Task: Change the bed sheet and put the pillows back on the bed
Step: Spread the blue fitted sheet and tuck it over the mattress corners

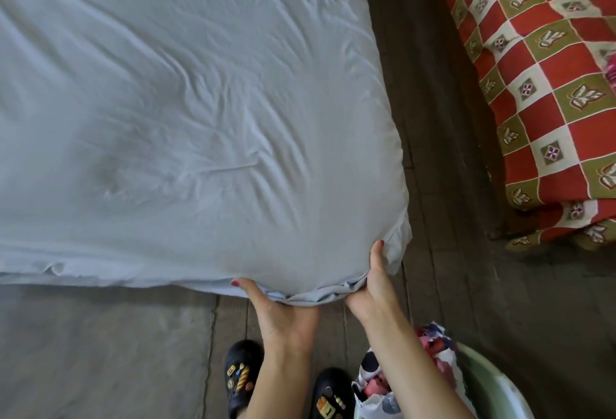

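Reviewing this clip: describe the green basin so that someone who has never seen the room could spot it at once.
Start at the pale blue bed sheet, whose near corner both hands grip. Drop to the dark floor at the person's right, beside the right forearm. The green basin sits there at the picture's bottom edge, holding crumpled patterned cloth; its smooth pale green rim sets it apart from the red checked blanket farther off.

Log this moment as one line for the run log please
step: tucking sheet at mattress corner | left hand: grips sheet edge | right hand: grips corner fold | pillows: none in view
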